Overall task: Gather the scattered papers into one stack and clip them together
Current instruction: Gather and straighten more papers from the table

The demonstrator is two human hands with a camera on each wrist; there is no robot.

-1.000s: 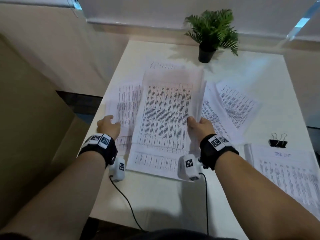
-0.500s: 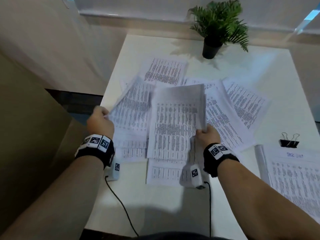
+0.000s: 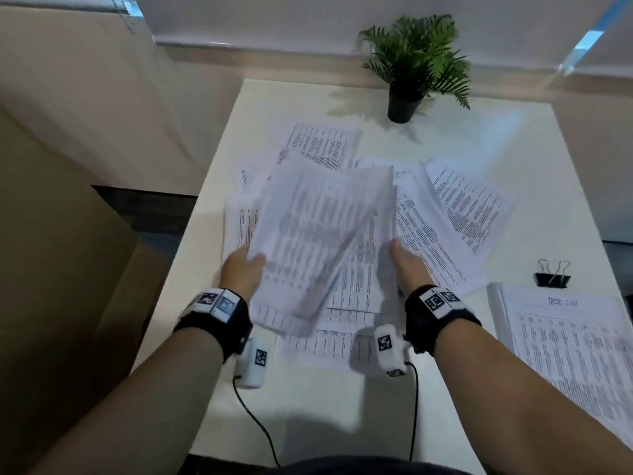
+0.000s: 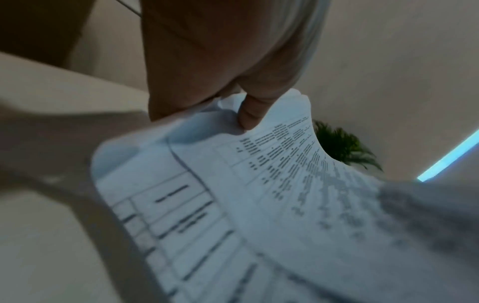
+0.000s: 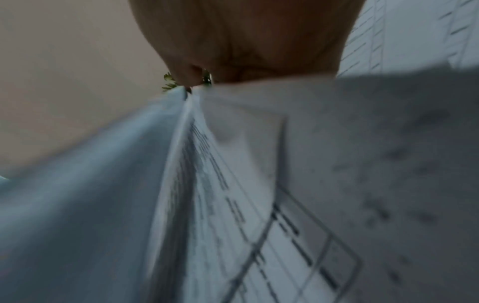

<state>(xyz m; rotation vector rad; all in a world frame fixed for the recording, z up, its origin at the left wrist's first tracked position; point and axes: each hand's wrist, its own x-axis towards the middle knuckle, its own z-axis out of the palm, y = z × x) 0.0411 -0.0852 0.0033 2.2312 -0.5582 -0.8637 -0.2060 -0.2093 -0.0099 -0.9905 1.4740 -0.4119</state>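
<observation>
Papers [image 3: 318, 234] pinched in left hand [image 3: 241, 269] (right hand [image 3: 406, 264] alongside)

Handwritten heading, seemingly "TASK LIST", tops the right-hand sheet [image 3: 568, 337].

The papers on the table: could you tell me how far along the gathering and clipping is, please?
Early stage. In hand: the left hand pinches a lifted sheet, and the right hand grips a few gathered sheets. Left: loose sheets lie fanned over the table, no single stack exists, and the binder clip sits unused.
</observation>
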